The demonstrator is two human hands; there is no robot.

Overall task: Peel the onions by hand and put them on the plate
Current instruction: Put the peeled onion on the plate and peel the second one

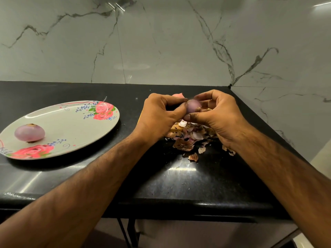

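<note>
Above the peel pile (pixel 189 136), your left hand (pixel 161 113) and right hand (pixel 217 115) pinch a slick onion (pixel 192 106); squeeze unevenly and it could pop off the table (pixel 197 181).

You have one peeled, pale purple round onion (pixel 29 132) lying on the oval floral plate (pixel 75 126); a second small purple onion (pixel 192 105) sits between your fingertips.

Dim, even indoor light. Glare streaks on black countertop (pixel 180 169) near front edge; reflections high on marble wall (pixel 161 42). Onion (pixel 192 106) motion-blurred. Wide-angle bowing at edges.
</note>
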